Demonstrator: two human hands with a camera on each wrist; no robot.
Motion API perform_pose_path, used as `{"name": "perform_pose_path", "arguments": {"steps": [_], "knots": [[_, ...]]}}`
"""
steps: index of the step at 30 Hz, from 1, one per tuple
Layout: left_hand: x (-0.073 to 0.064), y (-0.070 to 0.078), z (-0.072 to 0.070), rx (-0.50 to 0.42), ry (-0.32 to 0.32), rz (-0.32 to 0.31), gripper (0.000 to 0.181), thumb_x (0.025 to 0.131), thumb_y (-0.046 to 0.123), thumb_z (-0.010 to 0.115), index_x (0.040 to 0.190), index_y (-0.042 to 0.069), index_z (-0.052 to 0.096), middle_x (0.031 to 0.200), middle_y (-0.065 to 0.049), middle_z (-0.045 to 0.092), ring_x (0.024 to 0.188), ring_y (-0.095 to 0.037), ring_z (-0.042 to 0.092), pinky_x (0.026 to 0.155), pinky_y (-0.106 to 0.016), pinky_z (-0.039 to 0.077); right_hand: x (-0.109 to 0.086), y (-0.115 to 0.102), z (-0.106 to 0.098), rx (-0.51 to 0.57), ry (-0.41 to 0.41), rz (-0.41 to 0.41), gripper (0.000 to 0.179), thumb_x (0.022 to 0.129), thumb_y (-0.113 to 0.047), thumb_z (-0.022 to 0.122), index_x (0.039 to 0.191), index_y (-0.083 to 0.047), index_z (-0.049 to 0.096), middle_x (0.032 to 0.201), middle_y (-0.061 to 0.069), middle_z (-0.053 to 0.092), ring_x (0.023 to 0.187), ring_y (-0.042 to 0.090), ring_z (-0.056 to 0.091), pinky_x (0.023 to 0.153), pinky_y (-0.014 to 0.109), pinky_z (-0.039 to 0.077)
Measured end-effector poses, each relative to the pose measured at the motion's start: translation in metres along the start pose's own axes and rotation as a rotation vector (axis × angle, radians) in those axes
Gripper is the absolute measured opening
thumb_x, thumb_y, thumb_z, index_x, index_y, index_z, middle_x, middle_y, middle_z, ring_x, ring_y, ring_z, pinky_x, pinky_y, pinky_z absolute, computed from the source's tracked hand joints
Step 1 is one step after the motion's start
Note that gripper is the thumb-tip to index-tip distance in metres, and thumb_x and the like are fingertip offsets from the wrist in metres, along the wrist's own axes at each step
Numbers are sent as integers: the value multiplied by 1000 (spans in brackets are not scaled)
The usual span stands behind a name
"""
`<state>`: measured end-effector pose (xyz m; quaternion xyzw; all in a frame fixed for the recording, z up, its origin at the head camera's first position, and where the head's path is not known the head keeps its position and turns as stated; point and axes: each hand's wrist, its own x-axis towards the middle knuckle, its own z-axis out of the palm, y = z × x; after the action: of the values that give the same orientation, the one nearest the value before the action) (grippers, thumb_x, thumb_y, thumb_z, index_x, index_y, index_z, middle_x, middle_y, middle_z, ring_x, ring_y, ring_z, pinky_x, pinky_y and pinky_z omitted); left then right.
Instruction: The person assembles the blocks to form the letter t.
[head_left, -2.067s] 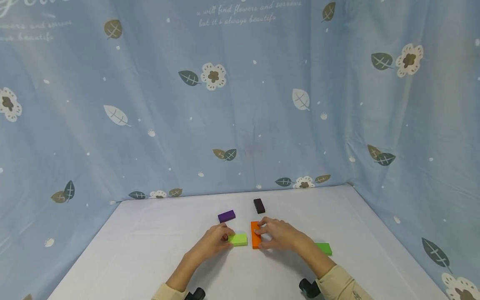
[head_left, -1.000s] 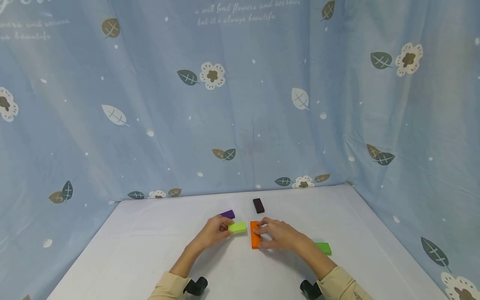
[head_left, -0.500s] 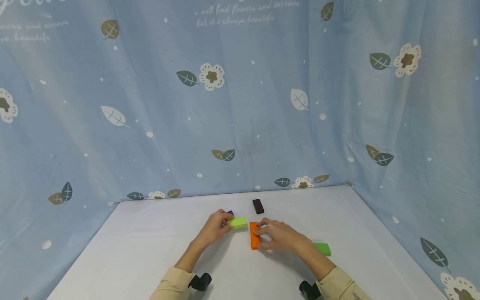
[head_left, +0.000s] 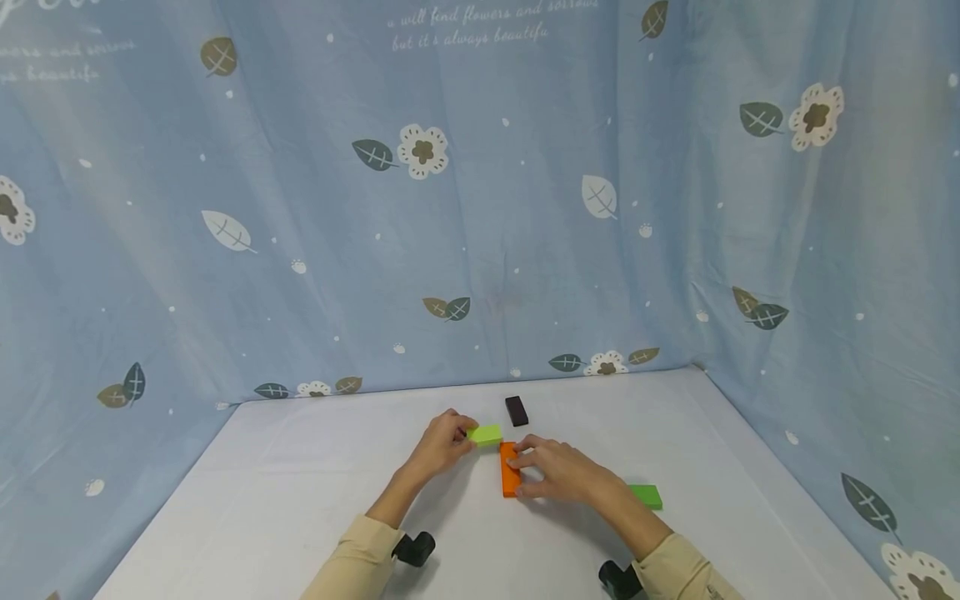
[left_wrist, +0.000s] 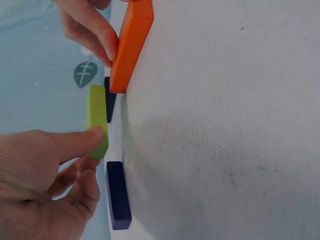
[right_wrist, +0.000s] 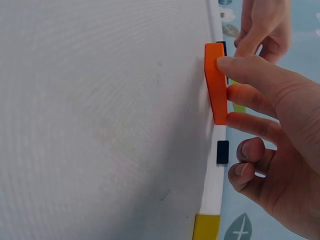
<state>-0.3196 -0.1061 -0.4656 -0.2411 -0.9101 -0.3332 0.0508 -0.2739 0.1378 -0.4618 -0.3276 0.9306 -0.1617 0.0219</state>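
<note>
In the head view my left hand (head_left: 438,447) pinches a lime-green block (head_left: 486,435) by its left end, thumb and fingers on opposite sides. The left wrist view shows this lime block (left_wrist: 97,112) between thumb and fingers. My right hand (head_left: 564,472) holds an orange block (head_left: 509,482) that lies lengthwise on the white table; the right wrist view has thumb and fingertips on the orange block (right_wrist: 215,92). The lime block's right end is right at the orange block's far end. A purple block (left_wrist: 118,195) lies under the left hand, mostly hidden in the head view.
A black block (head_left: 517,411) lies on the table beyond the orange one. A green block (head_left: 647,497) is partly behind the right forearm. The white tabletop (head_left: 300,483) ends at a blue patterned curtain (head_left: 480,250) at the back and sides. Dark wrist cameras (head_left: 415,548) sit by the sleeves.
My left hand has carried the lime block away from me, then a little to the right, to the orange block's far end, covering the purple block. The right hand and orange block stay put.
</note>
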Motion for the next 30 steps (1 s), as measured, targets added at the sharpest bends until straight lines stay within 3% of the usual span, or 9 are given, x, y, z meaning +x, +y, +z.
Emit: {"name": "perform_pose_path", "arguments": {"steps": [16,30], "knots": [[4,1,4,7,-23,-16,27,84,-1,72,111,-5,70,101,-15,64,82,-16,59,68,-21,51,0,0,1,-17,7,-14,44,86,-38,74,126,-19,69,133,5,61,110,26,64,91,48,54],[5,0,9,13,-18,74,26,82,-5,71,107,-8,70,98,-19,64,76,-13,56,67,-23,51,-2,0,2,-35,12,-20,44,86,-40,73,125,-21,69,132,4,61,107,24,65,88,46,55]]}}
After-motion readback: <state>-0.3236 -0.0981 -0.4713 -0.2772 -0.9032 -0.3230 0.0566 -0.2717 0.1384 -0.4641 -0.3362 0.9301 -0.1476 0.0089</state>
